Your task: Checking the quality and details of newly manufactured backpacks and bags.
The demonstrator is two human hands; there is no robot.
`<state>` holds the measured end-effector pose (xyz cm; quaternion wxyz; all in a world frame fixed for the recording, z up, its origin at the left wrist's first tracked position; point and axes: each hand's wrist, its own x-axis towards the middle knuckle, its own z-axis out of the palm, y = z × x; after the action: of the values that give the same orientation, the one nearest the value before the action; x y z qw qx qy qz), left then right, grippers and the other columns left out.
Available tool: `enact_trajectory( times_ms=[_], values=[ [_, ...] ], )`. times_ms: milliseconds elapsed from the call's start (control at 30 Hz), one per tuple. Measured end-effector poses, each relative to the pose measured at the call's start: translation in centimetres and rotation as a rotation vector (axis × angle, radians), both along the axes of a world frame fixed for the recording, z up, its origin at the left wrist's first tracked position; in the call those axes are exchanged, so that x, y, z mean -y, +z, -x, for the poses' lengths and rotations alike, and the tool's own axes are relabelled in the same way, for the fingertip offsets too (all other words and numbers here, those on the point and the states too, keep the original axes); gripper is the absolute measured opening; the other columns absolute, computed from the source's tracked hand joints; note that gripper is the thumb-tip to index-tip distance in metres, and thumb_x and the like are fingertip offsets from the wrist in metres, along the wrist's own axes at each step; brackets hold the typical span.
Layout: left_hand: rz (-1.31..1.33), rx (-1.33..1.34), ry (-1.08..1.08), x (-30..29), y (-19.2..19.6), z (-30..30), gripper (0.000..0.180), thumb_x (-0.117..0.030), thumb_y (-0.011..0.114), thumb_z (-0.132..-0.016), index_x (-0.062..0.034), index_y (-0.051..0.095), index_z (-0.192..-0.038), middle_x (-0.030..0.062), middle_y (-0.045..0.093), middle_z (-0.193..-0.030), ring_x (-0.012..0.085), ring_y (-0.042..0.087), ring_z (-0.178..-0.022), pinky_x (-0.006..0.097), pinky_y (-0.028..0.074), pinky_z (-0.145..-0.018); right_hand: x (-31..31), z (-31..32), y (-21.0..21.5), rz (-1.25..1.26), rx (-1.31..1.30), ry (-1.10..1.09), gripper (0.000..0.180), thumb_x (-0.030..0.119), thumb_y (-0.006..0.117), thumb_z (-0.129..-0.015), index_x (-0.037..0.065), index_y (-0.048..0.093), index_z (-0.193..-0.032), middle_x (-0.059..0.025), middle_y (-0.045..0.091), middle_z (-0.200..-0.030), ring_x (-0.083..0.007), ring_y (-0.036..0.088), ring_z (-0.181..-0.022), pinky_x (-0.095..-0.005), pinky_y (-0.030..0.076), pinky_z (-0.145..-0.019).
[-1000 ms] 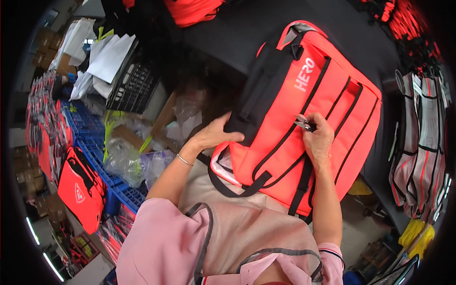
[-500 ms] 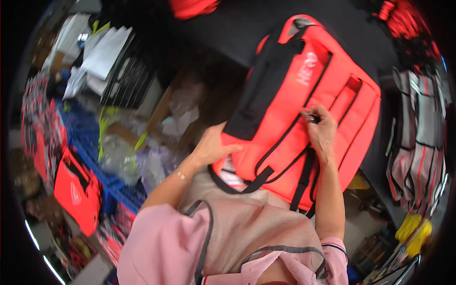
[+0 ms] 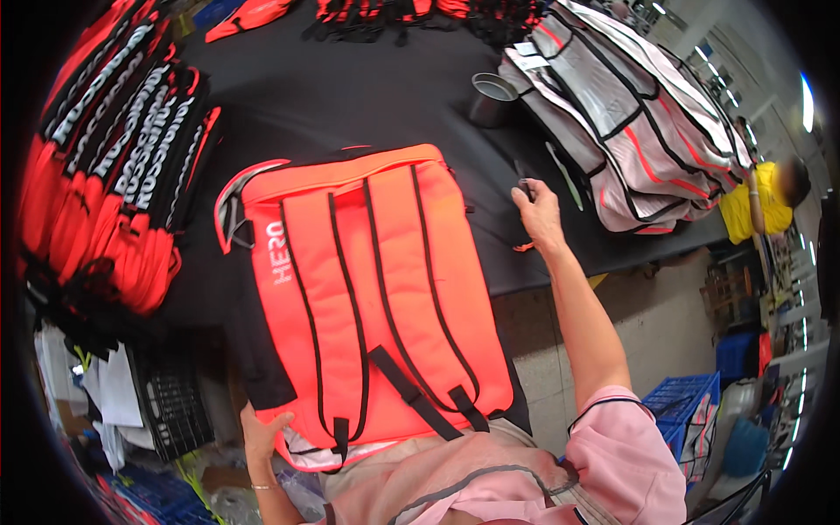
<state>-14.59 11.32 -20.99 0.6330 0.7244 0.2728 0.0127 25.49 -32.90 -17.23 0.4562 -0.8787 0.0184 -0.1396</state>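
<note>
A bright orange-red backpack [image 3: 407,289] with black sides lies on the black-covered table, its padded shoulder straps facing up. Its near end rests against my lap. My left hand [image 3: 261,435] grips the lower left corner, thumb on top and fingers hidden beneath. Off the pack's right side, my right hand [image 3: 538,214] is closed around a small dark pointed tool [image 3: 524,182], mostly covered by the fingers; its exact kind is unclear. A small orange bit shows just below that hand.
Folded red-and-black bags [image 3: 131,175] are stacked at the left. Grey bags with black trim [image 3: 630,114] lie at the right, beside a dark metal cup [image 3: 493,99]. A black crate [image 3: 175,402] stands lower left, a blue crate [image 3: 682,402] lower right. A person in yellow [image 3: 751,206] is farther right.
The view has swung to the right. The backpack now lies flatter and straighter before me. My right hand has moved off its straps to the right, still holding the tool; my left keeps the corner.
</note>
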Motion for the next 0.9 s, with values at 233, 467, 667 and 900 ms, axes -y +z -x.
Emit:
enact_trajectory(
  times_ms=[233,467,667,900],
  values=[
    [-0.082,-0.129,-0.050,0.0,1.4,-0.2,0.054,-0.014,0.082,-0.069,0.0038,0.061,-0.116,0.0092,0.069,-0.107,0.0172,0.065,-0.094,0.031,0.051,-0.087,4.6,-5.0,-0.6,0.797,0.173,-0.129,0.041,0.008,0.057,-0.089,-0.005,0.047,-0.126,-0.0264,0.053,-0.119,-0.0431,0.052,-0.109,-0.0491,0.042,-0.094],
    [0.000,-0.110,-0.095,0.0,0.8,-0.1,0.046,-0.014,0.078,-0.075,0.0032,0.062,-0.115,0.0093,0.069,-0.109,0.0167,0.064,-0.098,0.032,0.050,-0.088,7.9,-6.7,-2.1,0.781,-0.091,-0.311,0.041,0.007,0.047,-0.090,0.002,0.048,-0.131,-0.0217,0.056,-0.126,-0.0401,0.055,-0.116,-0.0480,0.045,-0.097],
    [-0.141,-0.119,-0.145,0.3,2.7,-1.5,0.038,-0.006,0.075,-0.075,0.0029,0.064,-0.111,0.0081,0.070,-0.106,0.0154,0.064,-0.095,0.031,0.050,-0.087,7.4,-6.2,-1.2,0.696,-0.145,-0.367,0.034,0.012,0.048,-0.093,0.007,0.055,-0.127,-0.0235,0.062,-0.115,-0.0416,0.059,-0.109,-0.0503,0.047,-0.089],
    [-0.255,-0.156,-0.262,-3.9,9.8,-5.9,0.034,-0.003,0.072,-0.073,0.0038,0.065,-0.105,0.0070,0.071,-0.098,0.0140,0.064,-0.087,0.030,0.051,-0.081,6.5,-4.6,-0.6,0.679,-0.004,-0.238,0.025,-0.004,0.049,-0.085,-0.002,0.055,-0.110,-0.0280,0.055,-0.109,-0.0476,0.057,-0.100,-0.0518,0.048,-0.085]
  ],
)
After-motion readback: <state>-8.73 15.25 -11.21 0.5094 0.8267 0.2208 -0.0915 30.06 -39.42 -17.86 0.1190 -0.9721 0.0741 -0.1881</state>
